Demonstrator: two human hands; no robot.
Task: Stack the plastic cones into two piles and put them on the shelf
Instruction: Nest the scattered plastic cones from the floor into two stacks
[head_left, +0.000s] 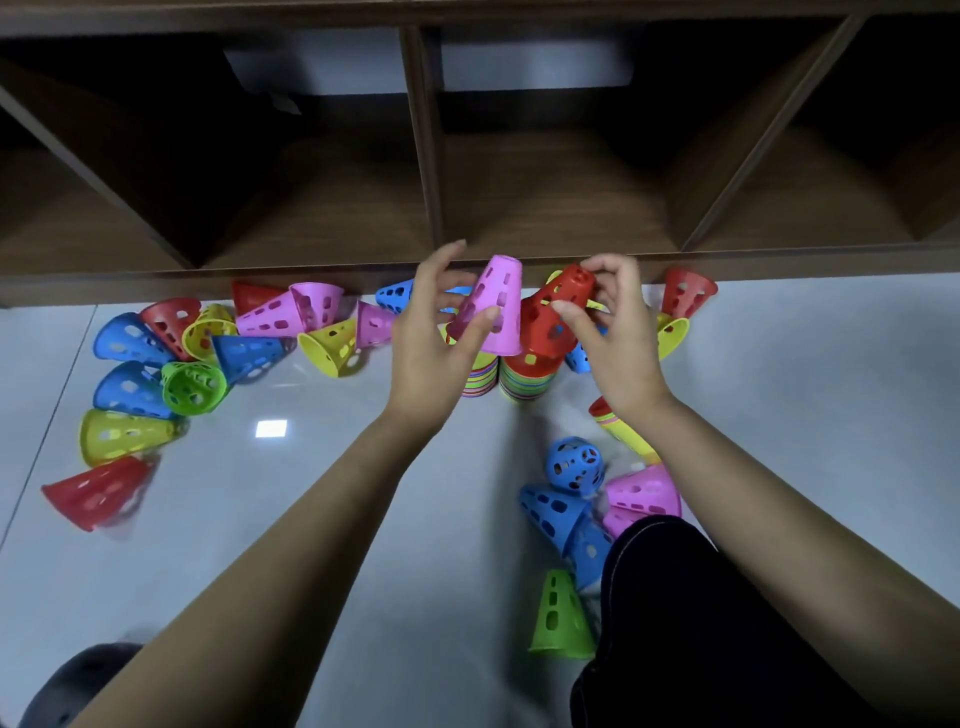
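Logging pink cone (498, 291), judged light and stiff: my left grip (431, 338) clasps its wall; right grip (618, 338) pinches red cone (569, 286) near tip.

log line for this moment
step: stacking | left hand: holds pink perforated plastic cone atop left pile | right hand: holds tilted red perforated plastic cone atop right pile
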